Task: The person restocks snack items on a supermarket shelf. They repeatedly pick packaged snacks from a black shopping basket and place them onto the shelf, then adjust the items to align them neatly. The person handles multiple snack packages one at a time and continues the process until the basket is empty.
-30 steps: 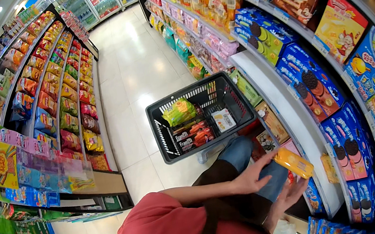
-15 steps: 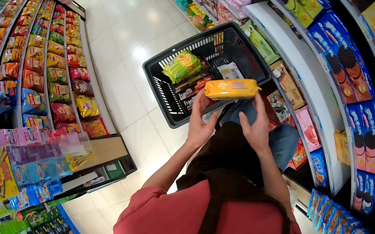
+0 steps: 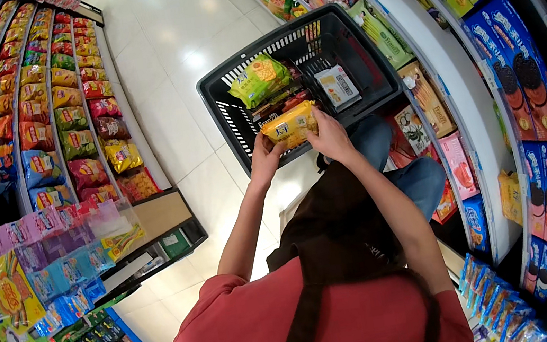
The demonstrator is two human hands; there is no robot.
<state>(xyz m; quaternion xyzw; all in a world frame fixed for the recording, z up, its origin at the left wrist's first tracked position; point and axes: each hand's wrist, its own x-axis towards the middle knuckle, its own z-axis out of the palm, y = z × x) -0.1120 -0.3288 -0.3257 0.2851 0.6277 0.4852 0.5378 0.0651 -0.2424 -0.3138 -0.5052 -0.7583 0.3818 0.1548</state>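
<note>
Since the earlier frame, the yellow packet (image 3: 291, 128) has shifted left along the near side of the black basket (image 3: 354, 40). Left to right: snack bags (image 3: 36, 134); the left hand (image 3: 265, 160), gripping one end of the packet; the packet, at the near rim; the right hand (image 3: 332, 137), gripping the other end. Apparently a placing step — setting it down calls for clearing the rim, then loosening both hands.

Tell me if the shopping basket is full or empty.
Partly full: the basket holds a green packet, a white packet and others, with bare space toward its right end.
</note>
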